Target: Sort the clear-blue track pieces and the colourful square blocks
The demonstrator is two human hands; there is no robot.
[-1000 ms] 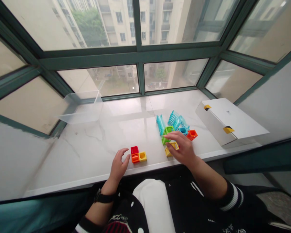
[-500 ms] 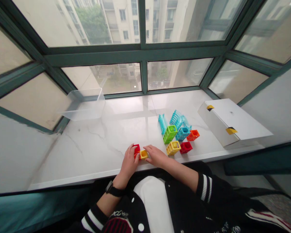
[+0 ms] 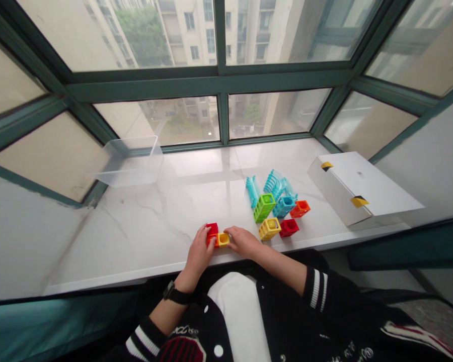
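Near the front edge of the sill, my left hand (image 3: 199,247) is closed around a red building block (image 3: 212,229) and an orange block (image 3: 213,242); its fingers partly cover both. A yellow block (image 3: 224,240) with a round opening on top sits against the orange one's right side. My right hand (image 3: 244,242) grips the yellow block from the right with its fingertips. Right of that hand stand a second yellow block (image 3: 269,229), a dark red block (image 3: 289,228), a tall green block (image 3: 265,208), a blue block (image 3: 284,206) and an orange-red block (image 3: 300,208).
Clear blue ribbed track pieces (image 3: 275,185) lie behind the blocks. A white box (image 3: 370,188) with yellow-and-black tabs stands at the right. At the back left is a transparent plastic bin (image 3: 139,166). Green-framed windows (image 3: 147,86) enclose the marble-patterned sill (image 3: 136,241).
My right hand's fingers have drawn in against the yellow block. My left hand stays on the red and orange blocks. The other blocks have not moved; the view shifts slightly.
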